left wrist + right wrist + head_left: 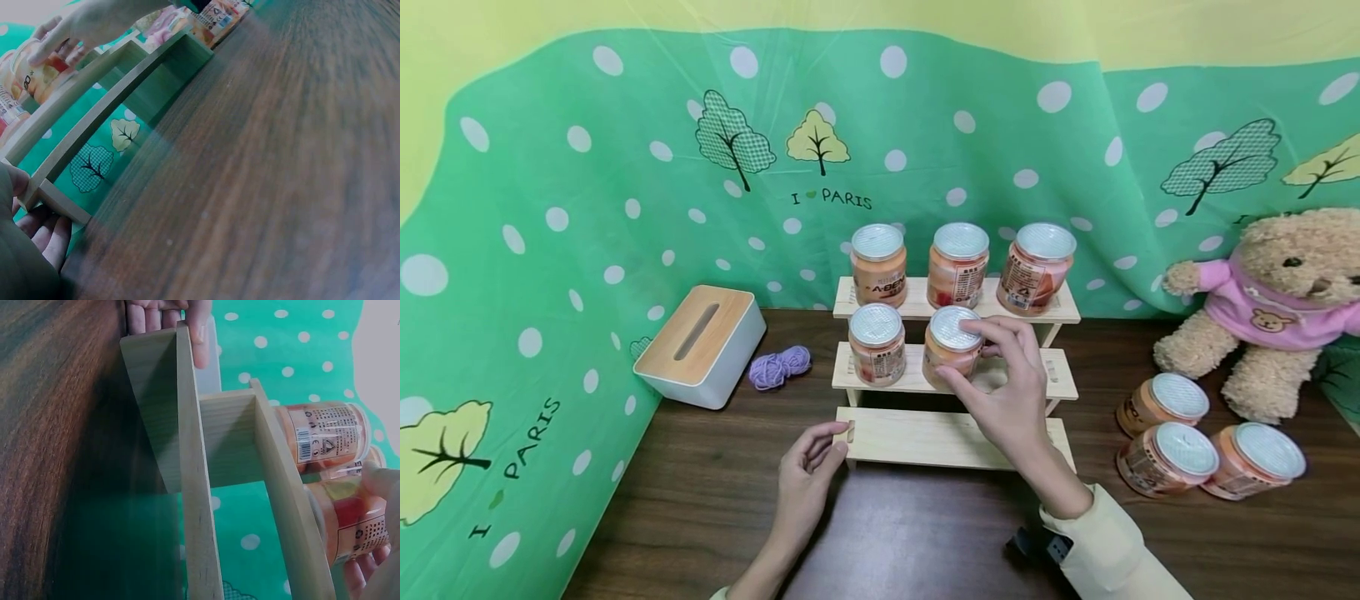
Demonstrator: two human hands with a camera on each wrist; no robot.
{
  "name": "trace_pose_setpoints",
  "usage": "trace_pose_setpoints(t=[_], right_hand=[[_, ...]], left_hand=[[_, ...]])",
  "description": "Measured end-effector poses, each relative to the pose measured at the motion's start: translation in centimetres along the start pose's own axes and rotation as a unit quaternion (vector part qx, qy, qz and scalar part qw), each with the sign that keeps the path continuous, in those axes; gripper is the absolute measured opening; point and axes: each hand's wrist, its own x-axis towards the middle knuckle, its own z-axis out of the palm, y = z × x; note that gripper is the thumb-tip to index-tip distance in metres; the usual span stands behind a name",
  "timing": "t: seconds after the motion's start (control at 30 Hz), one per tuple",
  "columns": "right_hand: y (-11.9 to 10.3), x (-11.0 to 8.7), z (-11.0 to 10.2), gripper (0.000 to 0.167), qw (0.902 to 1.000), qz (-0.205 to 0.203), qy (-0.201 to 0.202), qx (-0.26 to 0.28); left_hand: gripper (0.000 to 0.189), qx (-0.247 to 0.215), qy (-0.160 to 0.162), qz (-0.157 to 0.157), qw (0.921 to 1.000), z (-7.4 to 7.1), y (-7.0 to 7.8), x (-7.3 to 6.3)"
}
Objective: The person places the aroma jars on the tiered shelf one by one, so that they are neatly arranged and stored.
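And here's the green dotted cloth (1015,142), rising beyond both your hands and filling the whole background! Under your forearms stretches the dark wooden table (917,533), and on it, right in front of you, stands the three-tier wooden rack (925,437), its bottom tier reaching from your left fingers across to below your right wrist. Out to the right of your right hand sits the teddy bear (1270,308) in its pink top; away on the far side of your left hand, over to the left, there's the tissue box (722,333) with its wood-look lid.

Now your hands! Your right hand (1011,375) has thumb and fingers pinching a jar (951,350) at the middle tier; whether its base touches the board, I can't tell. Your left hand (808,467) pinches the left end of the bottom tier, fingers curled in. Just left of your right hand's jar stands a neighbouring jar (877,346), and beyond them a top row of three jars (958,267). A loose trio of jars (1187,450) clusters to the right of your right wrist. Finally, the purple yarn (779,367), lying just beyond your left hand!
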Motion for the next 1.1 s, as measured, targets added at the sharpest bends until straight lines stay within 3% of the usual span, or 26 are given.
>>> trace_pose_setpoints(t=[0.1, 0.23, 0.3, 0.47, 0.77, 1.03, 1.1], right_hand=[[0.1, 0.0, 0.1, 0.066, 1.0000, -0.002, 0.002, -0.003], [0.1, -0.1, 0.1, 0.068, 1.0000, -0.003, -0.001, -0.006], [0.0, -0.1, 0.1, 0.068, 0.9999, -0.005, -0.003, -0.010], [-0.1, -0.2, -0.2, 0.071, 0.9997, -0.009, -0.015, -0.017], [-0.2, -0.4, -1.4, 0.078, 0.9994, -0.018, -0.022, -0.021], [-0.6, -0.6, -2.7, 0.067, 0.9990, -0.038, -0.022, -0.004], [-0.8, -0.6, -2.9, 0.064, 0.9989, -0.043, -0.018, -0.002]], left_hand=[[0.026, 0.003, 0.005, -0.022, 0.9997, 0.1, 0.4, 0.0], [0.025, -0.007, 0.005, -0.033, 0.9994, 0.0, -0.1, 0.1], [0.025, -0.015, -0.003, -0.002, 0.9999, -0.3, -0.9, 0.2], [0.024, -0.019, -0.012, 0.055, 0.9982, -0.4, -1.3, 0.1], [0.025, -0.012, -0.006, 0.039, 0.9991, -0.2, -0.4, 0.0], [0.024, -0.013, -0.015, 0.073, 0.9971, -0.5, -1.6, 0.2], [0.024, -0.014, -0.015, 0.062, 0.9978, -0.5, -1.5, 0.2]])
